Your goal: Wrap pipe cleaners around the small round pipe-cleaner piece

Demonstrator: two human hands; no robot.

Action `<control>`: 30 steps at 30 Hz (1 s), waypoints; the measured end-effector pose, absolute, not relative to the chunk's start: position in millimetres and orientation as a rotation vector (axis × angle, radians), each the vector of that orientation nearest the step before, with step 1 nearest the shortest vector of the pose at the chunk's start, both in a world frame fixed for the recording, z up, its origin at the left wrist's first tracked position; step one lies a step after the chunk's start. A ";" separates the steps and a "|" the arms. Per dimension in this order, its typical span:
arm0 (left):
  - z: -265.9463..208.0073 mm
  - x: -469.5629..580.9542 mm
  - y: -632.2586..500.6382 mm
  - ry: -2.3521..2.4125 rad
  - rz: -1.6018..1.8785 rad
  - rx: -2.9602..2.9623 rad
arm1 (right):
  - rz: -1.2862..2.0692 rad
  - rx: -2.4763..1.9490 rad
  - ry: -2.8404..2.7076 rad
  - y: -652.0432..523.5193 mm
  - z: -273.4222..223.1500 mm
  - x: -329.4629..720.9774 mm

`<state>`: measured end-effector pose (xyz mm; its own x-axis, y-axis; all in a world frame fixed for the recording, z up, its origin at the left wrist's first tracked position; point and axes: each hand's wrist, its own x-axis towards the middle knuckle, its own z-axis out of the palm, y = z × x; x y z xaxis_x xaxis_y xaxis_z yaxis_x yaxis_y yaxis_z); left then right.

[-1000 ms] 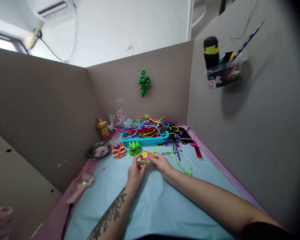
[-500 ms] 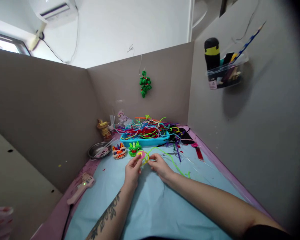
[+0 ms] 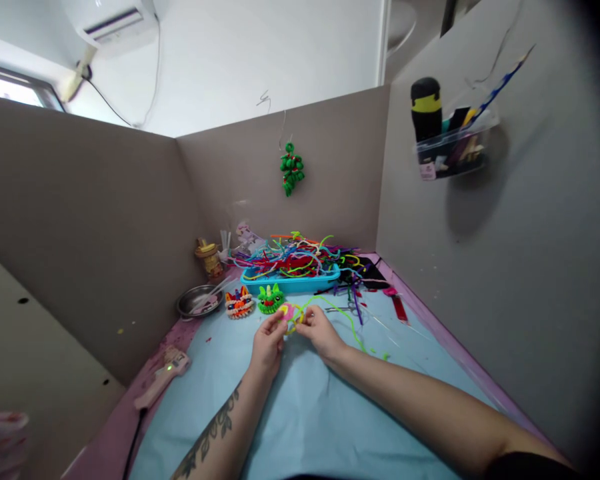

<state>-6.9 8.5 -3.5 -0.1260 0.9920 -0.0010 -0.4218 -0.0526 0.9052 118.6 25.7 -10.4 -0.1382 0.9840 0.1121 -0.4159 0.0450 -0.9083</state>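
My left hand (image 3: pixel 270 337) is closed, pinching a small pink and yellow pipe-cleaner piece (image 3: pixel 289 311) over the blue cloth. The fingers of my right hand (image 3: pixel 319 330) pinch a yellow-green pipe cleaner (image 3: pixel 350 319) at the piece's right side. Its long end arcs out to the right and down toward the cloth. My fingertips hide part of the join. Just beyond my hands stand a green pipe-cleaner animal head (image 3: pixel 271 299) and an orange pipe-cleaner animal head (image 3: pixel 239 303).
A blue tray (image 3: pixel 290 285) heaped with colourful pipe cleaners stands at the back. Scissors (image 3: pixel 344 309) lie right of my hands. On the left are a metal bowl (image 3: pixel 199 302) and a pink glue gun (image 3: pixel 163 381) with a cable. Grey partitions (image 3: pixel 430 280) enclose the desk.
Both hands and the pink and yellow piece have shifted slightly to the right. The pipe cleaner's loose end has swung a little; my grip looks the same.
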 end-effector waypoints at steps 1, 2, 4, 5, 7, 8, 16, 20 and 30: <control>-2.4 -7.1 8.5 0.951 1.505 0.833 | 1.428 -0.762 -1.037 25.1 -9.0 119.2; -1.2 -7.2 8.5 0.953 1.517 0.833 | 1.417 -0.772 -1.033 24.6 -7.7 120.0; 0.7 -7.7 9.0 0.962 1.541 0.836 | 1.392 -0.789 -1.016 24.8 -6.0 121.9; 1.2 -8.1 9.4 0.968 1.553 0.837 | 1.385 -0.794 -1.009 25.4 -5.8 122.9; 1.0 -8.8 10.3 0.976 1.571 0.839 | 1.393 -0.797 -1.006 27.8 -6.5 125.1; 0.2 -9.2 10.7 0.978 1.572 0.843 | 1.406 -0.797 -1.011 29.5 -7.3 126.1; -8.2 -10.1 12.8 1.011 1.524 0.961 | 1.293 -0.839 -1.058 41.1 -8.4 131.4; -5.8 -8.4 10.7 1.020 1.515 0.984 | 1.232 -0.852 -1.137 41.9 -8.0 134.9; -6.4 -5.8 9.7 1.016 1.504 1.047 | 1.092 -0.870 -1.206 57.4 -19.0 140.5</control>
<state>-5.8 9.7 -6.4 -0.1257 0.9849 0.1187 -0.2574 -0.1479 0.9549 140.5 57.4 -19.0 0.0120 0.9616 0.2741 -0.1783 0.2718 -0.9457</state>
